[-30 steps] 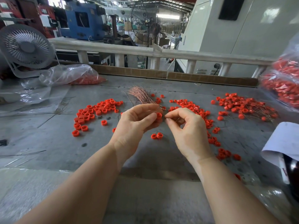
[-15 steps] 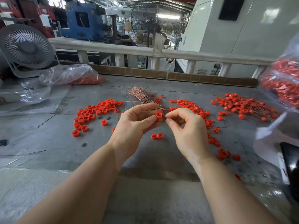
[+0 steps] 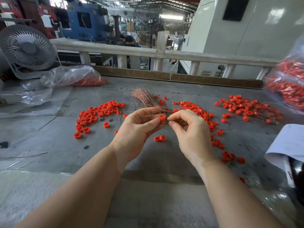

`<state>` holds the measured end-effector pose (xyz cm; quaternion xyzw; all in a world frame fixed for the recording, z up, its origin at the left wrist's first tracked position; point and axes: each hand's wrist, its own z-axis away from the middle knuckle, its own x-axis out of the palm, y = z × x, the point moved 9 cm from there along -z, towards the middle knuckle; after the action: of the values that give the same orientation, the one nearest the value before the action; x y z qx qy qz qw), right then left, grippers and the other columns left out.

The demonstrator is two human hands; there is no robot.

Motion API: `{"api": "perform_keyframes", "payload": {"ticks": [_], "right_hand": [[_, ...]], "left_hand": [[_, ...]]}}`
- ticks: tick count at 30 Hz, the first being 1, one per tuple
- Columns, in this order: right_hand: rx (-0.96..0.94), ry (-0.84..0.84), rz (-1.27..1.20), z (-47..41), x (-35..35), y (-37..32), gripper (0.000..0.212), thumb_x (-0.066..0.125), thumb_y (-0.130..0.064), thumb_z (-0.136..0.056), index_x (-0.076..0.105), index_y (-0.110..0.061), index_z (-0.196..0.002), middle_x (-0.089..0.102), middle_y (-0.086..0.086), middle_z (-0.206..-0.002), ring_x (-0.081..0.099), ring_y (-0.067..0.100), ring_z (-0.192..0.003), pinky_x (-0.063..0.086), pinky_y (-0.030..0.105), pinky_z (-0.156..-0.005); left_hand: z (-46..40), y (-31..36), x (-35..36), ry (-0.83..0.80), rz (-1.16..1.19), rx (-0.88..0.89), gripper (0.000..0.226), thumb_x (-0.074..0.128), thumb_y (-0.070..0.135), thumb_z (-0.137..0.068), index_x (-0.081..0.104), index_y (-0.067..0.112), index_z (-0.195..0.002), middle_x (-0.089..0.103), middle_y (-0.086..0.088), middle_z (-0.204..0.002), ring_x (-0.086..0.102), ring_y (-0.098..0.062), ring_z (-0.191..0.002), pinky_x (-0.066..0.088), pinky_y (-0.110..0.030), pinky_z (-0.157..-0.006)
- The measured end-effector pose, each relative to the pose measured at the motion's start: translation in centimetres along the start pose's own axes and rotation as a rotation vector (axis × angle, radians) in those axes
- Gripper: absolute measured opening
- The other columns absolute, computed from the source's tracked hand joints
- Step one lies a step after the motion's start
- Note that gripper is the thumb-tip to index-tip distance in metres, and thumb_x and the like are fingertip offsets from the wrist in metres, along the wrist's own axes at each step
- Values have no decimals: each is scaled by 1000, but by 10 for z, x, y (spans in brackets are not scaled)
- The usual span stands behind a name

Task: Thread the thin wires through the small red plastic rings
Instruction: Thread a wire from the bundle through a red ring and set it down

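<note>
- While the left hand (image 3: 139, 127) pinches one red ring (image 3: 162, 117) between thumb and fingers (image 3: 152, 123), the ring sits raised off the table (image 3: 57, 145), at the very tips of those fingers.
- The right hand (image 3: 192, 135) meets it from the other side, thumb and forefinger closed to a narrow pinch right against the ring; whether a wire sits in that pinch is too fine to tell.
- Just beyond the left fingers lies the bundle of thin copper wires (image 3: 144, 99), fanned out on the table, its near end hidden behind the forefinger.
- Below the fingers of both hands, two loose rings (image 3: 159, 138) lie touching each other on the table.
- Out past the left fingers, a curved scatter of loose red rings (image 3: 97, 114) spreads over the table.
- Past the right fingers, another band of rings (image 3: 205, 119) trails down toward the wrist side.
- Farther out on that side lies a heap of rings with wires through them (image 3: 246, 107).
- Well beyond the left fingers, a clear plastic bag (image 3: 70, 76) holding red pieces lies beside a white fan (image 3: 27, 48).
- At the far edge on the right-hand side hang bags of red parts (image 3: 289, 83), with a white sheet (image 3: 289, 142) below them.
</note>
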<state>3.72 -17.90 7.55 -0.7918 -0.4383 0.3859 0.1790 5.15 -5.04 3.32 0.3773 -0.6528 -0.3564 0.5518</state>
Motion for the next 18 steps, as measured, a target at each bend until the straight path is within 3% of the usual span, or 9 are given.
{"api": "perform_keyframes", "payload": {"ticks": [7,18], "right_hand": [[-25,-15,-10,1,2,-3,12,66,0,-80,69,-11,-77,59,-5,-74,52,6,-68,44,19,-67],[-23,-7,18,2,2,-2,12,67,-1,-80,69,-13,-76,55,-10,-72,52,3,-66,39,10,-63]], "left_hand": [[2,-1,1,-3,13,-39,17,50,-10,-84,63,0,-88,71,-4,-75,68,-9,-75,55,-18,-75],[4,-3,2,-19,-48,-73,23,51,-5,-86,66,10,-95,69,-2,-71,64,-8,-61,55,-18,-63]]}}
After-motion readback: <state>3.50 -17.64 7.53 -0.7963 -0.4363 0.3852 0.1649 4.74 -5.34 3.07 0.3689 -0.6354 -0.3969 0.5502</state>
